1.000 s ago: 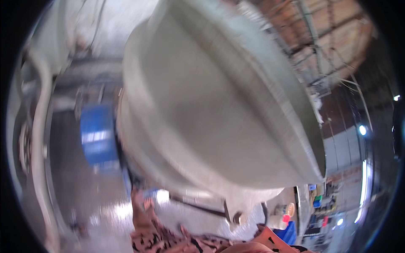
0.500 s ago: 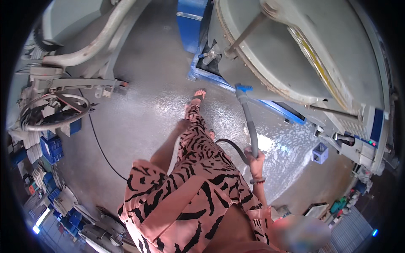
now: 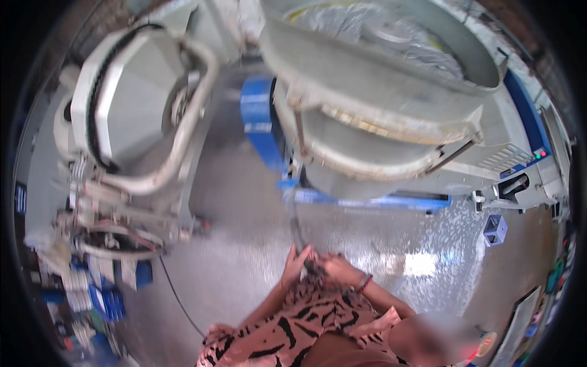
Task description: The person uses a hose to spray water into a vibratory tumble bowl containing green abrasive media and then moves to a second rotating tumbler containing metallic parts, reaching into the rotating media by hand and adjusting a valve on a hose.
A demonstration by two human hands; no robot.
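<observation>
A slim grey pipe (image 3: 296, 229), blurred by motion, points away from me over the wet floor. A blue piece (image 3: 287, 183) shows at its far end, close to the machine's base. My left hand (image 3: 296, 264) is closed round the near part of the pipe. Just to the right, my right hand (image 3: 338, 269), with a dark red bracelet at the wrist, is also closed on the pipe's near end. The hands partly hide that end, and the black hose is not visible now.
Ahead stands a big grey round-bowled machine (image 3: 379, 79) on a blue base frame (image 3: 367, 200). A second grey machine (image 3: 140, 104) with a handwheel (image 3: 119, 241) is at the left. A small pale crate (image 3: 495, 230) sits on the right floor; a black cable (image 3: 177, 293) lies at left.
My view has tilted up toward the machines. My left hand has come up from beside my leg to the pipe. My right hand and the pipe have shifted left.
</observation>
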